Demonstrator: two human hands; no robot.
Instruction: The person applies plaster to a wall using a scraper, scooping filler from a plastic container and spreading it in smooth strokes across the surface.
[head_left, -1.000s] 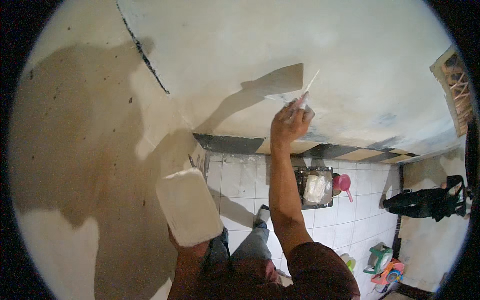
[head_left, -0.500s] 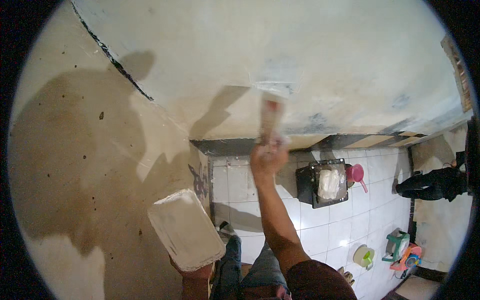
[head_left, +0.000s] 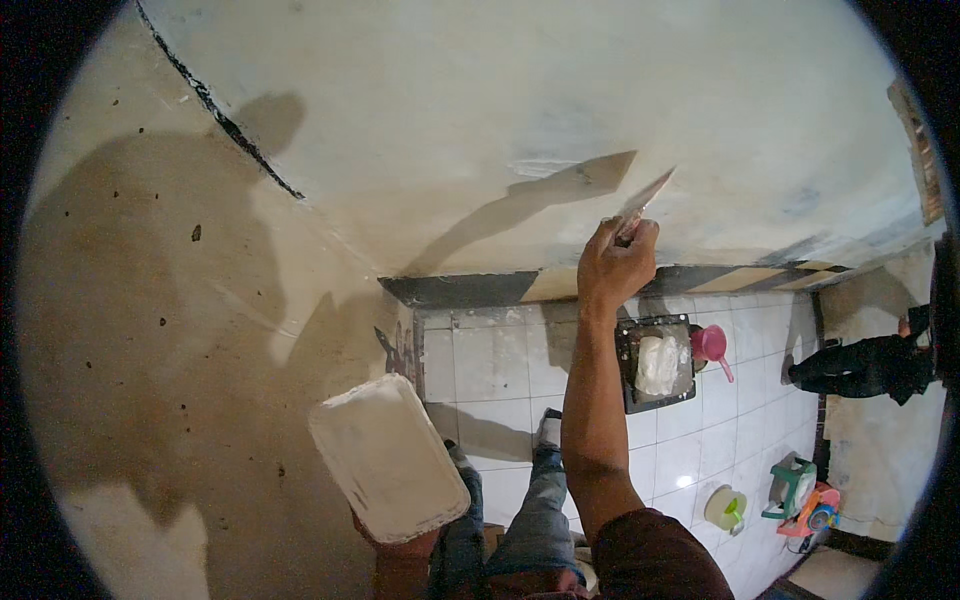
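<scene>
My right hand (head_left: 617,265) is closed around the handle of a putty knife (head_left: 652,194), its thin blade tilted up to the right in front of the wall (head_left: 480,90). I cannot tell whether the blade touches the wall. A whitish raised smear of filler (head_left: 545,168) shows on the wall left of the blade. Low on the left, my left hand (head_left: 392,550) carries a pale rectangular board (head_left: 390,460) from beneath. That board has a crusted, filler-smeared rim, and it hides most of the left hand's fingers.
On the white tiled floor (head_left: 490,370) stands a black tub (head_left: 655,400) with a white bag (head_left: 657,365) on it, beside a pink dipper (head_left: 711,343). Farther right are a pale bucket (head_left: 722,508), a green stool (head_left: 795,488) and a dark-clothed person (head_left: 860,368).
My right hand has moved right with the putty knife, away from the filler smear, and turned the blade edge-on. The board in my left hand has shifted slightly right.
</scene>
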